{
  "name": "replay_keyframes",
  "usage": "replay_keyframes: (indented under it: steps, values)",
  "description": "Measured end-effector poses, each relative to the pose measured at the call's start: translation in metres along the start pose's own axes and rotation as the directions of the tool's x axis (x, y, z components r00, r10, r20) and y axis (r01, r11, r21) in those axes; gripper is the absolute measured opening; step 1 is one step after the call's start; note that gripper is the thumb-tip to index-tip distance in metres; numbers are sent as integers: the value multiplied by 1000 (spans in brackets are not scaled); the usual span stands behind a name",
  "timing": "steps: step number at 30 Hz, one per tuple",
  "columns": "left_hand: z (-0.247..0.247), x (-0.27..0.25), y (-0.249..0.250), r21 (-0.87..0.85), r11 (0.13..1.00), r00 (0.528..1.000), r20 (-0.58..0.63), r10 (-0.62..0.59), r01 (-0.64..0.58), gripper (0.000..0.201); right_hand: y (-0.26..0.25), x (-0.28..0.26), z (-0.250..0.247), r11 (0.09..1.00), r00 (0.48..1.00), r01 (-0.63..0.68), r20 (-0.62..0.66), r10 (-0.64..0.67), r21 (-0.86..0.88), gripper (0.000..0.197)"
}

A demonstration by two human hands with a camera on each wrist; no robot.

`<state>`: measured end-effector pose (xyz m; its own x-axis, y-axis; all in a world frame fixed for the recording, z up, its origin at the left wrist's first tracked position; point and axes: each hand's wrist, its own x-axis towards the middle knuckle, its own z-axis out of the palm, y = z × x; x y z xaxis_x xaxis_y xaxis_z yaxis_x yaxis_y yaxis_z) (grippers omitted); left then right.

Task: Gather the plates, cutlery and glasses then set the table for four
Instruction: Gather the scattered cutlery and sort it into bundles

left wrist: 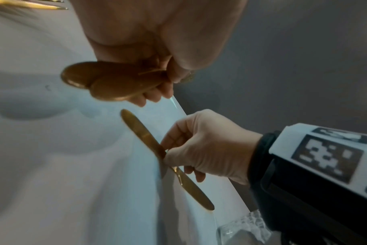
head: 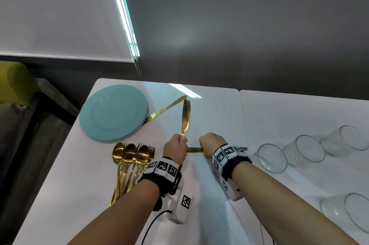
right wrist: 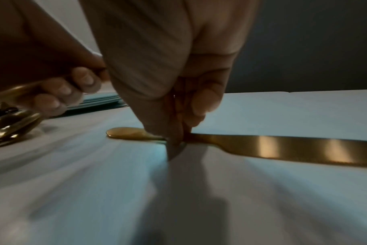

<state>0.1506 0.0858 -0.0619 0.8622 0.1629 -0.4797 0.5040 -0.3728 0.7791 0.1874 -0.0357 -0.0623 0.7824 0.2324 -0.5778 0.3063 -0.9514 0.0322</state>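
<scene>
My left hand (head: 180,142) grips the handles of two gold knives (head: 185,116) held upright above the table, blades pointing away; their rounded handle ends (left wrist: 107,82) stick out below the fist. Just to its right, my right hand (head: 201,145) pinches a third gold knife (head: 194,149) that lies flat on the white table (head: 209,108). Thumb and fingertips (right wrist: 178,126) meet around its neck, with the blade (right wrist: 283,149) running right. A fourth gold knife (head: 165,108) lies beside a stack of teal plates (head: 113,112) at the far left.
Gold spoons and forks (head: 129,160) lie bunched on the table left of my left wrist. Several clear glasses (head: 305,150) stand on the adjoining table to the right. The table's left edge drops to a dark floor; a grey wall stands behind.
</scene>
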Motion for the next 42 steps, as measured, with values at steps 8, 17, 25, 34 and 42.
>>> replay_keyframes:
  steps: [8,17,25,34,42]
  values:
    - [-10,2,0,82,996,1000,4,-27,27,30,-11,-17,-3,979,990,133,61,-125,-152,22]
    - [-4,-11,-5,-23,996,983,168,-80,85,20,-25,-32,-31,904,931,349,-15,-364,-245,23]
    - [-5,-13,-4,-193,973,971,225,-79,124,22,-30,-30,-50,920,944,321,-5,-331,-223,24]
    - [-7,-10,-1,-291,948,977,203,-69,127,26,-19,-24,-41,896,951,278,-227,-207,347,12]
    - [-8,-3,-3,-264,960,983,176,-44,91,18,-18,-7,-35,830,953,263,-264,-146,492,28]
